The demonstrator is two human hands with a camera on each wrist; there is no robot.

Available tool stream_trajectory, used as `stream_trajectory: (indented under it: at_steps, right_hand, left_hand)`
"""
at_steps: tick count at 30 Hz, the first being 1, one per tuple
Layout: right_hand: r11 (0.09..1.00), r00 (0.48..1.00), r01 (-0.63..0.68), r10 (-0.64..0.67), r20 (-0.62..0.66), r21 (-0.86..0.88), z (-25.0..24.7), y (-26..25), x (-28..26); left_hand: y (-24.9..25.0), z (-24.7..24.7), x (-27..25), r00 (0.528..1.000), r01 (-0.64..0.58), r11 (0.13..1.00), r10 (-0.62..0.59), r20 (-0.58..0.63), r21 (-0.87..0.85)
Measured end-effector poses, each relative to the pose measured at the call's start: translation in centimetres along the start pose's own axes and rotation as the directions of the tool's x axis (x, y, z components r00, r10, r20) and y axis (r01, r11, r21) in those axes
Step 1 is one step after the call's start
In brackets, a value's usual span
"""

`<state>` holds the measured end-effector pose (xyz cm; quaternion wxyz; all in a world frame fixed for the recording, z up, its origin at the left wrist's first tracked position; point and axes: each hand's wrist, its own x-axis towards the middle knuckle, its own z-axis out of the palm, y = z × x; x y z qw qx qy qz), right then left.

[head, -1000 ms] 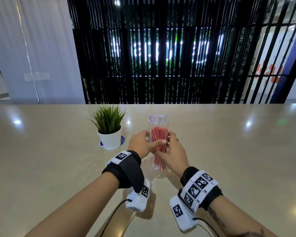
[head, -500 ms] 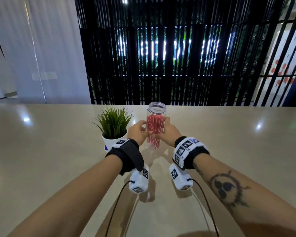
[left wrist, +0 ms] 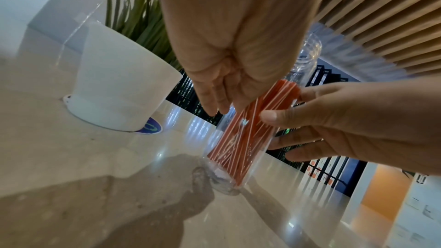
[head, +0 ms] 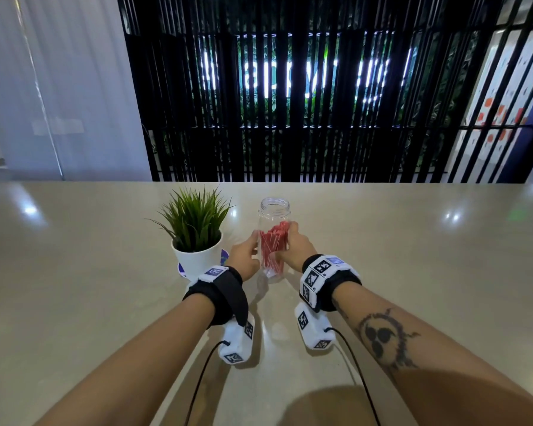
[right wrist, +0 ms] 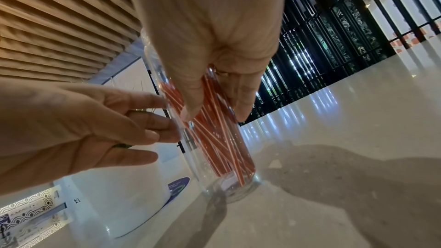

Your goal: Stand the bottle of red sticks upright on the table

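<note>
Clear bottle (head: 274, 224) with red sticks (head: 273, 245) inside stands upright, base on the table (head: 413, 256), just right of the white potted plant (head: 196, 238). We see our right hand (head: 293, 252) gripping the bottle's right side, thumb across the front and fingers round the far side. Our left hand (head: 245, 256) sits at the left side with straight fingers (right wrist: 152, 118) just touching the wall, not wrapped.
</note>
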<state>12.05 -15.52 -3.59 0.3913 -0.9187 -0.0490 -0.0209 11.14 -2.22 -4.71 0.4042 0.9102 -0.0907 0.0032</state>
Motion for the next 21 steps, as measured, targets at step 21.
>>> stream_trajectory:
  at_steps: [21]
  right_hand:
    - [0.996, 0.994, -0.093, 0.093, 0.065, -0.003, -1.9, -0.9, -2.2]
  left_hand:
    - [0.5, 0.7, -2.4, 0.966, 0.229, 0.971, -0.218, -0.139, 0.069]
